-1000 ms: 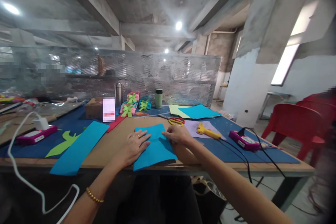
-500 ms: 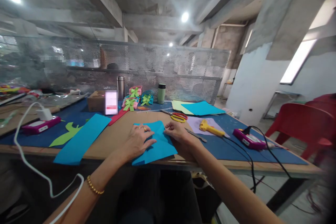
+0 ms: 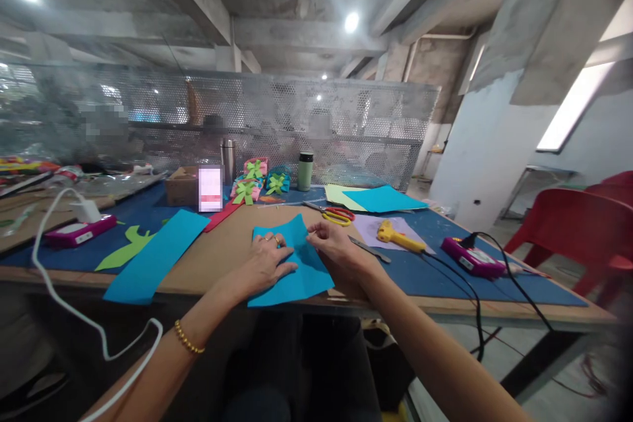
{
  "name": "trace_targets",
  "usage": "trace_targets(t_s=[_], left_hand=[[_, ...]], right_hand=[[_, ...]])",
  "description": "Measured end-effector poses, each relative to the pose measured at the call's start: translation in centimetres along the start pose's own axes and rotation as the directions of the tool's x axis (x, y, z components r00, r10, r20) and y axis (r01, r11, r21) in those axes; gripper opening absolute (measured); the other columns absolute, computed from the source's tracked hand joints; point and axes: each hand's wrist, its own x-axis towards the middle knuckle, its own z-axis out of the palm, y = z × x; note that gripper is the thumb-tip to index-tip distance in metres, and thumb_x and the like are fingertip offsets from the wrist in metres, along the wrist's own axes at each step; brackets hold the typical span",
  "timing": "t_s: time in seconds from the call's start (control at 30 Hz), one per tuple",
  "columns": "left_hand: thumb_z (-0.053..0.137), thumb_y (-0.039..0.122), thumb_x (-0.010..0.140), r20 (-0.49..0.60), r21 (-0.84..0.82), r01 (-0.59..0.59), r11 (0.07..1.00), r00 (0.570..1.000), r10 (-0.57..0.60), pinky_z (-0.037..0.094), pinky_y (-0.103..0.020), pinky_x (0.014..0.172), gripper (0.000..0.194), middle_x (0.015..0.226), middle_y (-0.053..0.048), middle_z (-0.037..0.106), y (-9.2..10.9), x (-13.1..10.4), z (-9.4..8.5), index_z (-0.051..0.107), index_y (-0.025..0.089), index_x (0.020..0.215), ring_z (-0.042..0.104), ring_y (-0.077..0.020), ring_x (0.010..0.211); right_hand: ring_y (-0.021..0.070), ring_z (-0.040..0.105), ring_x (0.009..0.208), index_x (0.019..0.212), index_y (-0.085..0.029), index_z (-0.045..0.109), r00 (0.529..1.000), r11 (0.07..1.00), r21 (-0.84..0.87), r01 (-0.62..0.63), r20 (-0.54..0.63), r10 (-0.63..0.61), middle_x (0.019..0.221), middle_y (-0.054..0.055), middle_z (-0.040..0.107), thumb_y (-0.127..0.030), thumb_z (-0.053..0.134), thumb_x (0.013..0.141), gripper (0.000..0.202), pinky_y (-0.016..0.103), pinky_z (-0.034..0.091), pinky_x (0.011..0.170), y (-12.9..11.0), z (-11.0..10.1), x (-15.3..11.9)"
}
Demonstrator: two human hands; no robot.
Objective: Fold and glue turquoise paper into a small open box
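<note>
Paper (image 3: 302,282) lies on the near board (image 3: 210,254), its far edge now poking up more. I press it with the left hand (image 3: 271,264), fingers spread; the right hand (image 3: 332,242) pinches its side, shaping a bend. Scissors (image 3: 326,211) lie beyond.

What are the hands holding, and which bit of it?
A blue sheet. The right hand seems to pinch its right edge, near the top; the left hand rests on its left side.
</note>
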Motion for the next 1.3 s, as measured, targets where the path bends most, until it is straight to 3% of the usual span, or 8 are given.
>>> trace_targets(t_s=[0.4,0.6,0.7,0.77,0.8,0.93,1.1,1.3], left_hand=[[0.046,0.048,0.096,-0.007,-0.027,0.013,1.000,1.000,-0.013,0.037,-0.045,0.089,0.039,0.114,-0.009,0.062,0.0,0.0,0.1,0.068,0.026,0.120,0.051,-0.0285,0.104],[0.047,0.049,0.095,-0.085,-0.069,0.000,0.998,0.996,-0.006,0.038,-0.044,0.090,0.036,0.112,-0.007,0.064,-0.6,-0.3,1.5,0.069,0.030,0.116,0.054,-0.0277,0.104],[0.047,0.051,0.094,-0.104,-0.089,0.004,0.996,0.994,-0.013,0.040,-0.043,0.087,0.036,0.111,-0.006,0.066,-1.1,-0.3,2.2,0.070,0.031,0.113,0.057,-0.0273,0.102],[0.048,0.051,0.094,-0.105,-0.099,0.010,0.995,0.994,-0.021,0.041,-0.042,0.086,0.036,0.110,-0.006,0.067,-1.0,-0.3,2.1,0.071,0.030,0.112,0.058,-0.0272,0.101],[0.048,0.051,0.094,-0.100,-0.105,0.014,0.994,0.995,-0.024,0.041,-0.042,0.087,0.036,0.109,-0.006,0.067,-0.9,-0.4,1.9,0.071,0.030,0.112,0.058,-0.0272,0.101],[0.050,0.049,0.094,-0.027,-0.126,0.056,0.990,0.998,-0.060,0.041,-0.046,0.093,0.035,0.108,-0.007,0.068,-0.3,-0.4,0.9,0.071,0.028,0.113,0.059,-0.0287,0.106],[0.051,0.053,0.092,0.026,-0.213,0.144,0.966,0.990,-0.141,0.040,-0.048,0.103,0.042,0.121,-0.008,0.068,-1.5,0.5,0.5,0.069,0.028,0.119,0.055,-0.0321,0.120],[0.050,0.046,0.094,0.000,-0.302,0.122,0.945,0.992,-0.128,0.045,-0.041,0.096,0.036,0.112,-0.007,0.070,-1.8,0.7,0.5,0.072,0.026,0.114,0.061,-0.0264,0.108]], right_hand=[[0.0121,0.058,0.060,0.096,-0.018,0.061,0.999,0.989,0.145,0.017,0.038,-0.022,0.075,0.000,0.064,-0.044,0.061,0.084,0.028,0.023,0.045,0.053,-0.8,0.7,0.1],[0.0133,0.060,0.061,0.092,-0.019,0.061,0.985,0.973,-0.214,0.081,-0.132,-0.111,0.070,-0.001,0.062,-0.030,0.053,0.089,0.014,0.025,0.047,0.058,-1.6,-3.0,-1.2],[0.0165,0.063,0.086,0.093,-0.019,0.066,0.972,0.728,-0.685,0.011,-0.164,-0.170,0.093,0.006,0.067,-0.023,0.050,0.092,0.017,0.027,0.047,0.077,-1.6,-8.2,-2.7],[0.0208,0.058,0.106,0.102,-0.018,0.067,0.969,0.385,-0.895,-0.224,-0.246,-0.009,0.111,0.011,0.065,-0.024,0.046,0.095,0.023,0.030,0.043,0.088,-1.1,-11.9,-3.9],[0.0263,0.056,0.110,0.103,-0.015,0.067,0.957,0.318,-0.905,-0.283,-0.286,0.038,0.114,0.015,0.063,-0.026,0.050,0.093,0.022,0.034,0.042,0.088,-0.8,-13.5,-4.4],[0.0337,0.056,0.109,0.109,-0.011,0.066,0.943,0.248,-0.913,-0.324,-0.293,0.157,0.117,0.020,0.061,-0.033,0.056,0.090,0.031,0.039,0.043,0.083,1.4,-17.2,-5.5],[0.0301,0.060,0.103,0.104,-0.015,0.066,0.943,0.227,-0.925,-0.305,-0.260,0.207,0.115,0.016,0.063,-0.033,0.051,0.092,0.027,0.036,0.043,0.080,3.1,-17.6,-5.8],[0.0315,0.060,0.105,0.106,-0.014,0.066,0.940,0.174,-0.935,-0.310,-0.274,0.204,0.118,0.017,0.061,-0.035,0.051,0.092,0.029,0.037,0.044,0.080,3.5,-18.0,-5.5]])
